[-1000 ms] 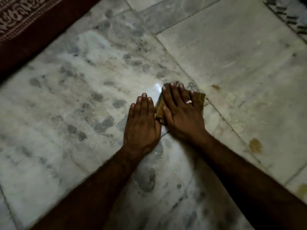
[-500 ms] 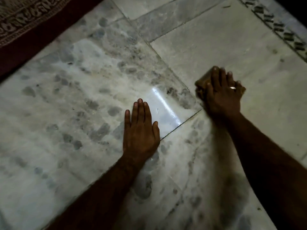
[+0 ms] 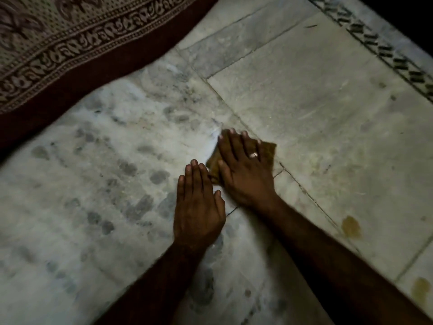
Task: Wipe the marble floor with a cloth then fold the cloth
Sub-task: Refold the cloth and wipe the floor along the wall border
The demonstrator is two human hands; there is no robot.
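Your right hand (image 3: 243, 170) lies flat on the cloth (image 3: 269, 151) just right of the middle of the frame, fingers straight and a little spread, the palm pressing down rather than gripping. The cloth is a small brownish-yellow pad that looks folded. It sits on the marble floor (image 3: 112, 188) right where two slab joints meet, and only its right corner and a strip of its left edge show past your hand. A ring (image 3: 253, 155) sits on one finger of that hand. Your left hand (image 3: 199, 207) rests palm down on the bare marble just below and to the left. Its fingers are straight and held together, holding nothing, and their tips reach close to the cloth's left edge; whether they touch it you cannot tell from this view. Both forearms run in from the bottom of the frame. The slab under your left hand is mottled with grey patches and catches a bright glare next to the cloth. A patterned rug (image 3: 70, 43) with a dark red edge fills the upper left of the frame. A dark inlaid border strip (image 3: 386, 50) crosses the upper right corner. Two yellowish stains (image 3: 350, 227) mark the floor at the lower right, well apart from the cloth.
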